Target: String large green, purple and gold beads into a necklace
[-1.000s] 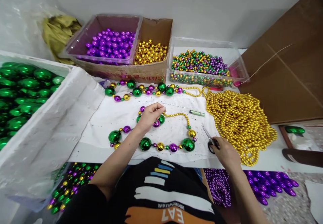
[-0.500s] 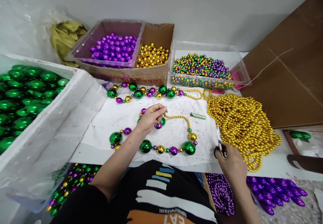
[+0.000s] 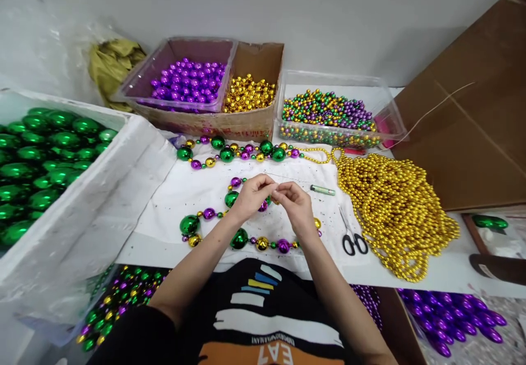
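Note:
Over the white cloth (image 3: 156, 211), my left hand (image 3: 252, 196) is closed in a pinch at the end of a bead necklace (image 3: 262, 243) strung with green, purple and gold balls. My right hand (image 3: 296, 207) meets it fingertip to fingertip, also pinching; what lies between its fingers is too small to make out. Both hands cover part of the necklace. A thin thread (image 3: 287, 177) stretches from beside my left fingers toward a green lighter (image 3: 322, 189). Black-handled scissors (image 3: 354, 239) lie to the right, blades spread.
A finished-looking bead strand (image 3: 246, 152) lies behind my hands. Gold bead chains (image 3: 398, 211) are heaped at right. Along the back stand a clear tub (image 3: 135, 88) of purple balls, a cardboard box (image 3: 255, 52) of gold beads and a mixed-bead bin (image 3: 345, 77). A foam box (image 3: 143, 146) holds green balls.
My right hand has let go of the scissors, now lying on the cloth, and moved left to meet my left hand. The left hand stays in nearly the same place.

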`<state>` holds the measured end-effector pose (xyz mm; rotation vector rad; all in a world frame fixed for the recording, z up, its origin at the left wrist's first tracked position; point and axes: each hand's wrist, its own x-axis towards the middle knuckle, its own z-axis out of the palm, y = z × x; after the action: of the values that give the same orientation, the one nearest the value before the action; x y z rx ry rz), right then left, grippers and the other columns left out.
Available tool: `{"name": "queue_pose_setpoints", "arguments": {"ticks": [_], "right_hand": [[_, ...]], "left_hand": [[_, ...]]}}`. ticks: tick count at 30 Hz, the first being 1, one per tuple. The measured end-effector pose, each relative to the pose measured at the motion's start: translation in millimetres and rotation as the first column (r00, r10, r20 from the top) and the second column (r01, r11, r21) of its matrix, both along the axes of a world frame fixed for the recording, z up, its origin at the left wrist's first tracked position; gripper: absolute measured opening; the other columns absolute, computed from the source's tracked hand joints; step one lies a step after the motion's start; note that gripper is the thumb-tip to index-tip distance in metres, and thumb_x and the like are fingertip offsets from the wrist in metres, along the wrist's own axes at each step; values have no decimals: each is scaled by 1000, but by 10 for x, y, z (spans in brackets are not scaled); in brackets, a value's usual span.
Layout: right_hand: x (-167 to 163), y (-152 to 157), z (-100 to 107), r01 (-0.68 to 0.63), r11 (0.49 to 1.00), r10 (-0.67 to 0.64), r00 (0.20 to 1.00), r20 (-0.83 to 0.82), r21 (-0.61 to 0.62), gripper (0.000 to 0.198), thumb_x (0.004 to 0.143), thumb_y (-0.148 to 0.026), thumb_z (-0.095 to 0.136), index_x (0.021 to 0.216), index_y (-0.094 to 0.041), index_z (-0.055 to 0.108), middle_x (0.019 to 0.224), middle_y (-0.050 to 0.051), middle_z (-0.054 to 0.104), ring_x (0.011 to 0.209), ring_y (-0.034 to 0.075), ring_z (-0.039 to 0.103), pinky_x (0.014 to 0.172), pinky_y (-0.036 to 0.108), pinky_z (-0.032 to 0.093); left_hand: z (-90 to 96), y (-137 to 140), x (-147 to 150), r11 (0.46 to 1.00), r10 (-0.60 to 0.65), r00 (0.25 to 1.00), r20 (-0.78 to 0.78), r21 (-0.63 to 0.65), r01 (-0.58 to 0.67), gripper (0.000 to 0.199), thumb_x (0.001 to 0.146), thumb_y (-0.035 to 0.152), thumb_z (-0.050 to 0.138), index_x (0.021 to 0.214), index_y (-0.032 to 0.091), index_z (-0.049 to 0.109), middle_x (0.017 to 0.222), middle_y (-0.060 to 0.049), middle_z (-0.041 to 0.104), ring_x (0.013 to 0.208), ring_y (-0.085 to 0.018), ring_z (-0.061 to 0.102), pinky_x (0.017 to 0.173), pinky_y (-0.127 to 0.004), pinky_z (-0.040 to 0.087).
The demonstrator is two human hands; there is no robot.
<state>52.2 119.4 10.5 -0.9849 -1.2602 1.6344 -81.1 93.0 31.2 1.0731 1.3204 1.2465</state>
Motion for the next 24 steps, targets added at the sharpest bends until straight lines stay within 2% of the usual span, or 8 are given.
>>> {"name": "queue_pose_setpoints", "arguments": {"ticks": [4,8,11,13,15,17,19,24], "right_hand": [[109,-47,-67,-69,992,73,997,34,-108,18,74,-34,77,76,-19,67,61,0,67,59,15,59,62,29,44],[319,-184,36,-11,995,8,999,-34,-95,15,81,-33,71,82,-22,62,70,1,71,67,17,63,70,32,48],[374,-235,152,51,993,-53,999,14,106,10,86,-31,66,84,-23,60,103,6,73,92,21,66,83,37,49],[361,-219,192,36,947,-86,986,143,320,9,88,-28,65,81,-23,61,120,8,68,114,24,61,95,41,45],[333,-179,184,-44,885,-91,960,265,463,12,89,-26,63,78,-22,60,124,8,66,122,26,55,100,43,42],[304,-141,134,-132,866,-47,939,341,483,14,90,-26,60,77,-22,59,119,8,67,113,24,59,91,39,45],[285,-120,69,-163,883,-19,925,380,441,14,92,-26,58,78,-22,58,104,6,68,95,21,62,78,34,46],[268,-120,4,-58,947,-66,927,369,316,15,89,-27,60,76,-22,55,67,-2,55,65,15,51,63,29,40]], "left_hand": [[-88,-17,-64,998,40,999,-13,-42,-40,28,79,41,65,71,15,60,60,4,51,57,-9,43,56,-23,33],[-171,-9,-79,995,67,997,-42,-74,-70,28,78,42,65,73,15,63,59,5,49,55,-8,38,54,-23,30],[-167,5,-39,997,-3,994,-110,-77,-5,24,79,39,63,73,15,63,62,3,53,57,-9,42,55,-23,32],[-142,9,-1,996,-67,987,-146,-63,58,22,80,36,62,71,15,62,65,2,55,61,-10,46,59,-24,34],[-114,8,26,991,-133,976,-173,-55,125,19,79,31,60,69,15,60,66,2,55,63,-10,46,60,-24,34],[-87,2,30,984,-177,963,-202,-61,168,15,78,26,57,67,15,57,65,3,53,63,-10,45,60,-23,32],[-61,-4,14,978,-206,951,-229,-79,193,13,78,23,55,67,15,56,65,3,52,63,-10,44,59,-23,32],[-23,-15,-45,963,-261,939,-224,-133,235,14,80,25,57,72,15,60,64,3,53,62,-10,45,59,-23,33]]}}
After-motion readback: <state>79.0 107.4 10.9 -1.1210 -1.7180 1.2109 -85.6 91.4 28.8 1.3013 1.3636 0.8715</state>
